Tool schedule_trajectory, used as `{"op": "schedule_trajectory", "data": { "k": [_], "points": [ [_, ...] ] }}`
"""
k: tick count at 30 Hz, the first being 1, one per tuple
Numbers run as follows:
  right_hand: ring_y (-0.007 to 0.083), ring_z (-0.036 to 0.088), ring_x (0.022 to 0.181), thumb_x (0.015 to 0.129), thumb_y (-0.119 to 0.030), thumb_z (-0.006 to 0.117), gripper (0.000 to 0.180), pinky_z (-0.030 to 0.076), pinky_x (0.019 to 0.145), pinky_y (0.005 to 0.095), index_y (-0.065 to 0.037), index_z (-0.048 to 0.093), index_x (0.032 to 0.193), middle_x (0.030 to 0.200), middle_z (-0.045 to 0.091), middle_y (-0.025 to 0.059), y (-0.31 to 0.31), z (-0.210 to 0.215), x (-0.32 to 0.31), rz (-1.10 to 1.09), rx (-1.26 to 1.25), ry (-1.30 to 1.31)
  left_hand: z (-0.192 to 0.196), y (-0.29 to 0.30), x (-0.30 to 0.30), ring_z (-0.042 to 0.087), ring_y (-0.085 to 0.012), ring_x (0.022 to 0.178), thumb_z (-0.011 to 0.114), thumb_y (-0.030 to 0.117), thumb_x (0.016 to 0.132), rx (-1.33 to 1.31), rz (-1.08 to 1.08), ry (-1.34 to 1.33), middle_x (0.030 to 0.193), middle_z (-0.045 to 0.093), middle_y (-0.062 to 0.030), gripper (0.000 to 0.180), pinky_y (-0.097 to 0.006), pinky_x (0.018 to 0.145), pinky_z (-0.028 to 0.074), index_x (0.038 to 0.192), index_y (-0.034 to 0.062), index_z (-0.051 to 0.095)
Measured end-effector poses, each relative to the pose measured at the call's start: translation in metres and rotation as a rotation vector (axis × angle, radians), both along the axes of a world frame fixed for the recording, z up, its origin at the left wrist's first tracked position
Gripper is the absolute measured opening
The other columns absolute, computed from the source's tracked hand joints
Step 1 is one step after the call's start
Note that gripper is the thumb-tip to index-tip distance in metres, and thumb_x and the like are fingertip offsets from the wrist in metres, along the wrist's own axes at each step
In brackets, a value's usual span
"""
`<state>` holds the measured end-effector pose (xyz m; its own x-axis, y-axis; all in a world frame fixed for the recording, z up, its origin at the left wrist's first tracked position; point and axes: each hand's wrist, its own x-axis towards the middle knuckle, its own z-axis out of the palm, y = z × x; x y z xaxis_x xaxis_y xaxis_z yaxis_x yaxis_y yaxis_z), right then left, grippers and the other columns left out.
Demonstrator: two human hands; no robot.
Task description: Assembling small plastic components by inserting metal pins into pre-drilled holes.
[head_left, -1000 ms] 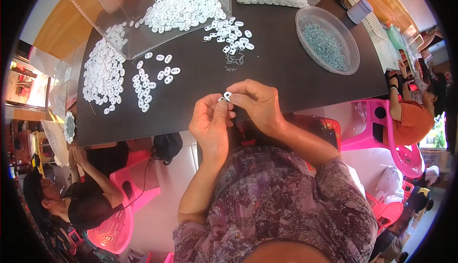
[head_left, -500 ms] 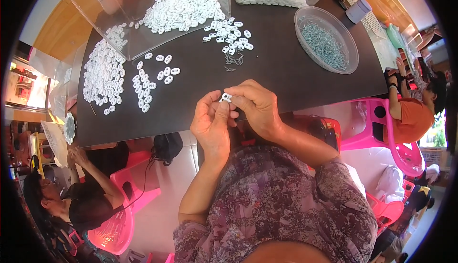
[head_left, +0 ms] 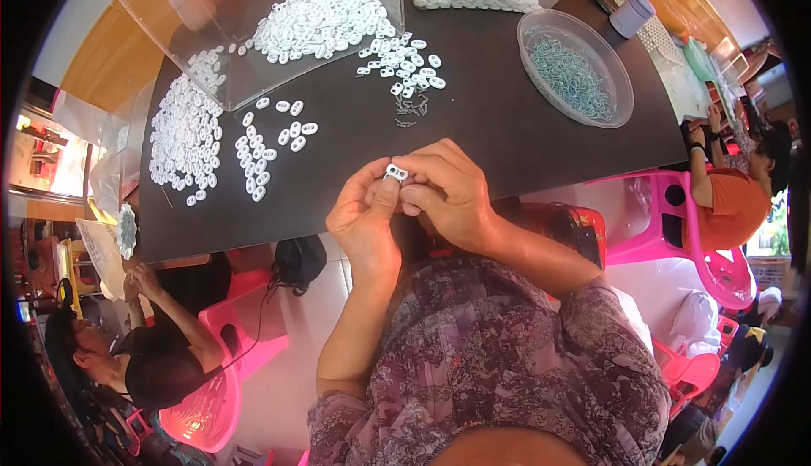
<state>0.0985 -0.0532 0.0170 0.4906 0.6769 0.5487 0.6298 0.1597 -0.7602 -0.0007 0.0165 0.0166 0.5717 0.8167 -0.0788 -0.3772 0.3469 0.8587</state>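
A small white plastic piece (head_left: 395, 172) with two holes is pinched between both my hands above the near edge of the black table (head_left: 490, 141). My left hand (head_left: 365, 215) grips it from the left with thumb and forefinger. My right hand (head_left: 446, 191) closes on it from the right, fingers curled over it. A few small metal screws (head_left: 410, 112) lie on the table just beyond my hands. Several more white pieces (head_left: 401, 64) lie scattered further back.
A round clear bowl (head_left: 577, 79) of metal screws stands at the right. Piles of white pieces lie at the left (head_left: 182, 135) and on a clear tray (head_left: 317, 20). A person in black (head_left: 160, 356) sits lower left, another in orange (head_left: 733, 196) at the right, on pink chairs.
Both hands have stayed together on the white piece, with only small finger shifts. Nothing on the table has moved.
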Motion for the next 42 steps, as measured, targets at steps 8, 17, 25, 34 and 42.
{"op": "schedule_trajectory", "data": {
  "k": [8,17,25,34,42],
  "points": [
    [0.0244,0.054,0.076,0.064,0.001,0.068,0.035,0.047,0.063,0.0320,0.000,0.065,0.099,0.091,0.063,0.0099,0.003,-0.002,0.005,-0.077,0.045,-0.263,0.007,-0.001,0.004,0.062,-0.0146,0.069,0.054,-0.004,0.087,-0.099,0.022,-0.024,0.086,0.064,-0.0133,0.021,-0.025,0.065,0.053,0.107,-0.0115,0.056],
    [0.0246,0.055,0.075,0.065,0.000,0.068,0.031,0.047,0.062,0.0328,0.001,0.065,0.096,0.090,0.063,0.0105,0.004,-0.007,0.008,-0.093,0.094,-0.322,0.006,-0.003,0.004,0.060,-0.0127,0.069,0.053,-0.002,0.089,-0.012,0.005,0.009,0.088,0.063,-0.0116,0.019,-0.023,0.065,0.051,0.105,-0.0111,0.056],
    [0.0248,0.056,0.074,0.069,-0.001,0.070,0.027,0.047,0.062,0.0329,0.003,0.065,0.094,0.087,0.063,0.0117,0.002,-0.009,0.006,-0.068,0.074,-0.282,-0.001,0.005,-0.001,0.055,-0.0100,0.065,0.060,-0.002,0.085,0.173,0.017,0.127,0.084,0.064,-0.0069,0.017,-0.021,0.058,0.046,0.101,-0.0074,0.062],
    [0.0218,0.055,0.069,0.068,0.000,0.071,0.030,0.046,0.060,0.0316,0.004,0.064,0.097,0.083,0.064,0.0107,0.001,-0.005,0.004,-0.033,0.073,-0.141,-0.003,0.013,-0.007,0.053,-0.0077,0.070,0.064,0.005,0.085,0.225,-0.104,0.035,0.083,0.061,-0.0024,0.024,-0.020,0.061,0.043,0.107,-0.0038,0.062],
    [0.0211,0.055,0.069,0.068,0.001,0.070,0.026,0.046,0.060,0.0306,0.000,0.065,0.094,0.081,0.064,0.0079,-0.002,-0.004,0.005,-0.013,0.056,-0.095,-0.005,0.013,-0.007,0.053,-0.0084,0.069,0.064,0.003,0.085,0.225,-0.132,0.032,0.082,0.060,-0.0035,0.023,-0.021,0.061,0.046,0.106,-0.0047,0.062]
  ]
}}
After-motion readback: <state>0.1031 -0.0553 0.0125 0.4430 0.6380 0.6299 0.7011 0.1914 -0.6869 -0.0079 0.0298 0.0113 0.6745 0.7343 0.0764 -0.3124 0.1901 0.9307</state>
